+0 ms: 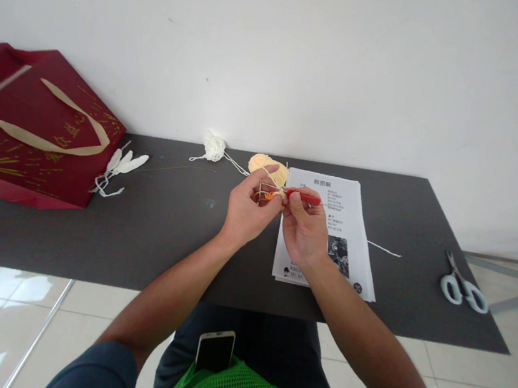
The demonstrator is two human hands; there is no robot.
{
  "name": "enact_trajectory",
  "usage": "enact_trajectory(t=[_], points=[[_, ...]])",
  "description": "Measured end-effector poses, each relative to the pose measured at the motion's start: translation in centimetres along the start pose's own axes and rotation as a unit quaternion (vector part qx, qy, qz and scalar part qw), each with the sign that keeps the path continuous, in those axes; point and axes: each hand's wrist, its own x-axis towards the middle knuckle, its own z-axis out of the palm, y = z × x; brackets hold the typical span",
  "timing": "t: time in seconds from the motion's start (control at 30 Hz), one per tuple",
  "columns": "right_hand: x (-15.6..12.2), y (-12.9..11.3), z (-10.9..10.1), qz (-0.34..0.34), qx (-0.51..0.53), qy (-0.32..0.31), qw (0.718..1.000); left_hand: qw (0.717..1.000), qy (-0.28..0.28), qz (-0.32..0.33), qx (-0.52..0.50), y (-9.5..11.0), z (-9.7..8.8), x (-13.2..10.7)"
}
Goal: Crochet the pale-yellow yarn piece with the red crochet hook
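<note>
Table's far edge (pixel 393 178) parallels the red tool (pixel 306 198) my right hand (pixel 305 230) pinches, aimed left at yarn (pixel 278 192) gripped in my half-curled left hand (pixel 248 206).

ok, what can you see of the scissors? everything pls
The scissors have two pale grey-blue looped handles, plastic by the look of it, and short, grey, metallic-looking blades. They lie flat on the dark tabletop near its right edge, tips pointing away from the person and slightly left, loops toward the person, the right loop closest to that edge. The loops sit apart; whether the blades are fully closed is too small to tell. Only the tabletop touches them; neither hand does.
</note>
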Motion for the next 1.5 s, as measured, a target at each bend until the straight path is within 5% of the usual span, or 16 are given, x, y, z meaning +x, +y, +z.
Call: enact_trajectory(t=[0.3, 0.7, 1.5], points=[[-0.2, -0.4, 0.1, 0.01, 0.013, -0.026, 1.0, 1.0, 0.017, 0.022, 0.014, 0.1, -0.1, 0.0], [0.0, -1.4, -0.3, -0.062, -0.011, -0.039, 0.997, 0.993, 0.061, 0.072, 0.069, 0.3, -0.4, 0.1], [-0.2, -0.9, -0.3, -0.162, -0.087, -0.007, 0.983, 0.988, 0.094, 0.066, 0.1, 0.5, -0.4, 0.0]])
